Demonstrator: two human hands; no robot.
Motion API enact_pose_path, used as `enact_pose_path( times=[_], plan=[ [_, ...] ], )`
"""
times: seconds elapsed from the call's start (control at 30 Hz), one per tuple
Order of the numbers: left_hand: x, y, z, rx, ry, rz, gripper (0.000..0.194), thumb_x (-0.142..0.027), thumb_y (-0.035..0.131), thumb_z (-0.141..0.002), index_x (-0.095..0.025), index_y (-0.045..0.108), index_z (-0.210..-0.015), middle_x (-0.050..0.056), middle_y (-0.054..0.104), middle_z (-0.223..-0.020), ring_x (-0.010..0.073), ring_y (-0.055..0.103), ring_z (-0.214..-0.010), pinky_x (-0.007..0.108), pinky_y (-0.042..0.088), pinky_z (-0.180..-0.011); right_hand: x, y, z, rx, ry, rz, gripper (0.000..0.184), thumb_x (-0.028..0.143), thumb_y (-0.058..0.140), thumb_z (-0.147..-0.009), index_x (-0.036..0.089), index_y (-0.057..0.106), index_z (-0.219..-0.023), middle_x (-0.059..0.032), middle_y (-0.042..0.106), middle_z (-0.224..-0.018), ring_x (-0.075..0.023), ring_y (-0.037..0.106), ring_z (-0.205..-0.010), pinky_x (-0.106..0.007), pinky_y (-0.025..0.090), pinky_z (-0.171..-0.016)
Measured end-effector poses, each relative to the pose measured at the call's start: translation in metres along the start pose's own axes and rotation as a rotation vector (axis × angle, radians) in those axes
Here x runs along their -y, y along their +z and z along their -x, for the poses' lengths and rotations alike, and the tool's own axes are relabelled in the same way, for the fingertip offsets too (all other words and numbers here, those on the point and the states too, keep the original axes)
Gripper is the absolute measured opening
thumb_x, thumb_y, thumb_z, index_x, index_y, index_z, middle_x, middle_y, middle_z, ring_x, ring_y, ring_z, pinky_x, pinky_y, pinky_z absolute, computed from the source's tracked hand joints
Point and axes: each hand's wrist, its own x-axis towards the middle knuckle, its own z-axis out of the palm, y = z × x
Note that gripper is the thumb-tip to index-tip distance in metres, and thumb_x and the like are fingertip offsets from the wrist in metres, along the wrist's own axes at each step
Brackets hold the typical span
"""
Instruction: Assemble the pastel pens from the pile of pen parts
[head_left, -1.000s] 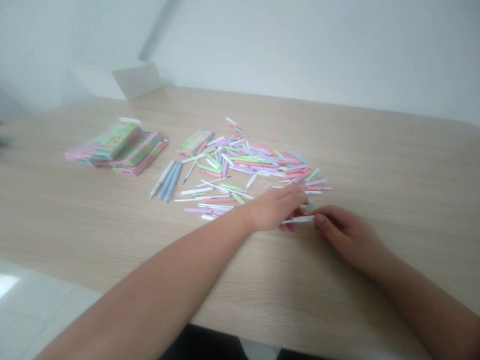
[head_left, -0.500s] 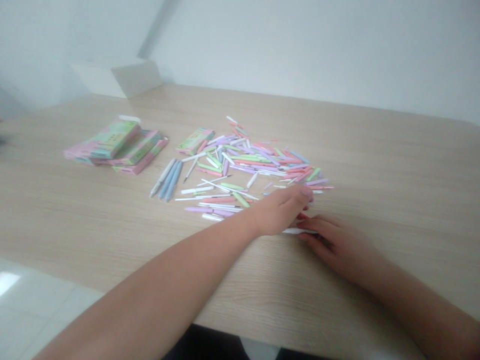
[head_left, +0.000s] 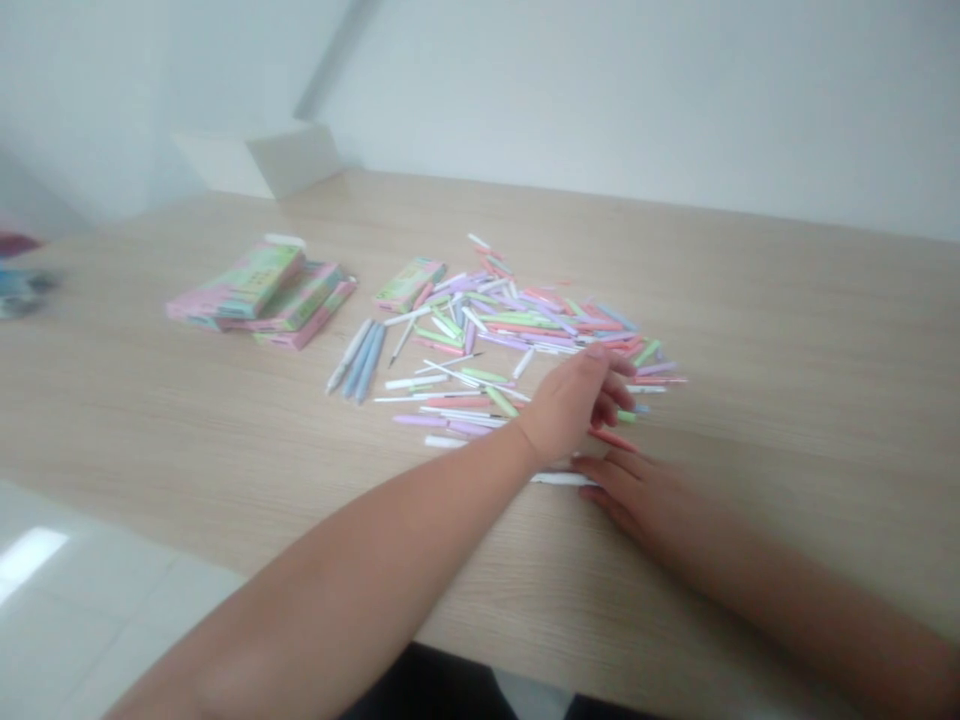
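Note:
My left hand (head_left: 581, 400) is over the near right part of a spread of pastel pen parts (head_left: 517, 325), its fingers loosely bent and apart, with nothing visible in them. An orange pen part (head_left: 613, 439) lies just below those fingers. Close to the table's front, my right hand (head_left: 630, 490) is closed with its fingertips on the end of a white pen (head_left: 562, 479). Part of that pen's end is hidden by the fingers. Green, purple, orange and white barrels lie mixed with thin refills (head_left: 450, 398).
Two blue pens and a whitish one (head_left: 358, 362) lie side by side left of the spread. Pink-green boxes (head_left: 262, 290) are stacked farther left, and a single box (head_left: 410, 283) lies behind. A white open carton (head_left: 292, 160) stands by the wall.
My left hand has opened its fingers a little and lifted off slightly. My right hand has shifted left with the white pen. The view has turned slightly left.

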Motion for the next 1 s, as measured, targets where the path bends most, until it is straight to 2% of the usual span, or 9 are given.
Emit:
enact_pose_path(
  times=[0.07,0.2,0.37,0.5,0.6,0.7,0.77,0.87,1.0],
  plan=[
    [0.001,0.002,0.002,0.003,0.01,-0.012,0.065,-0.075,0.03,-0.096,-0.018,0.061,-0.107,0.003,0.064,-0.08,0.009,0.053,-0.058,0.021,0.043,-0.054,0.0,0.0,0.001,-0.002,0.009,-0.022,0.035,0.027,0.052,-0.102,0.031,0.066,-0.133,-0.0074,0.074,-0.118,-0.0313,0.07,-0.112,-0.046,0.059,-0.095],
    [-0.004,0.002,0.004,0.006,0.077,-0.093,0.057,-0.067,0.032,-0.099,-0.019,0.059,-0.107,0.002,0.063,-0.082,0.0097,0.053,-0.06,0.022,0.045,-0.056,-0.001,-0.003,0.003,-0.009,0.005,-0.065,0.031,0.024,0.055,-0.099,0.032,0.07,-0.125,-0.0062,0.073,-0.126,-0.0322,0.069,-0.117,-0.046,0.059,-0.096],
    [-0.027,-0.012,0.007,0.001,0.249,-0.52,0.036,-0.051,0.044,-0.1,-0.02,0.062,-0.097,0.001,0.065,-0.084,0.012,0.057,-0.073,0.025,0.046,-0.068,-0.017,-0.007,0.013,-0.002,0.105,-0.046,0.033,0.031,0.047,-0.104,0.027,0.069,-0.127,-0.0096,0.067,-0.139,-0.0307,0.072,-0.112,-0.048,0.06,-0.092],
    [-0.038,-0.019,0.01,0.179,0.372,-0.997,0.027,-0.037,0.048,-0.098,-0.02,0.068,-0.09,0.002,0.068,-0.083,0.0168,0.06,-0.08,0.031,0.047,-0.077,-0.037,-0.013,0.021,-0.011,0.198,-0.084,0.038,0.034,0.047,-0.104,0.027,0.064,-0.137,-0.0082,0.073,-0.128,-0.0287,0.073,-0.109,-0.046,0.06,-0.09],
    [-0.037,-0.019,0.01,0.343,0.41,-1.22,0.025,-0.033,0.051,-0.097,-0.02,0.073,-0.096,0.006,0.073,-0.094,0.0222,0.065,-0.095,0.036,0.048,-0.088,-0.047,-0.017,0.023,-0.031,0.233,-0.121,0.038,0.033,0.046,-0.103,0.028,0.063,-0.137,-0.0067,0.075,-0.124,-0.0284,0.073,-0.108,-0.046,0.06,-0.09],
    [-0.031,-0.017,0.009,0.486,0.363,-1.279,0.025,-0.028,0.052,-0.096,-0.02,0.073,-0.105,0.007,0.074,-0.103,0.0237,0.066,-0.102,0.037,0.05,-0.091,-0.05,-0.019,0.022,-0.047,0.254,-0.165,0.035,0.035,0.047,-0.103,0.029,0.064,-0.134,-0.0068,0.073,-0.126,-0.0292,0.071,-0.111,-0.047,0.058,-0.093],
    [-0.027,-0.018,0.007,0.523,0.326,-1.281,0.024,-0.025,0.052,-0.096,-0.021,0.073,-0.105,0.006,0.074,-0.105,0.0233,0.067,-0.103,0.036,0.051,-0.091,-0.048,-0.02,0.023,-0.065,0.293,-0.232,0.033,0.038,0.05,-0.102,0.028,0.062,-0.131,-0.008,0.073,-0.123,-0.0291,0.071,-0.108,-0.046,0.058,-0.091],
    [-0.023,-0.019,0.006,0.475,0.317,-1.278,0.024,-0.024,0.05,-0.096,-0.021,0.072,-0.102,0.006,0.073,-0.106,0.0228,0.066,-0.104,0.036,0.051,-0.093,-0.047,-0.022,0.026,-0.135,0.367,-0.319,0.034,0.04,0.057,-0.098,0.024,0.053,-0.128,-0.0094,0.07,-0.111,-0.0266,0.069,-0.095,-0.041,0.059,-0.08],
    [-0.021,-0.021,0.006,0.409,0.311,-1.276,0.026,-0.025,0.045,-0.099,-0.021,0.07,-0.107,0.007,0.073,-0.108,0.023,0.065,-0.104,0.037,0.051,-0.092,-0.05,-0.027,0.032,-0.242,0.318,-0.302,0.02,0.033,0.053,-0.098,0.023,0.048,-0.114,-0.0077,0.061,-0.101,-0.0231,0.062,-0.088,-0.039,0.057,-0.078]
  ],
)
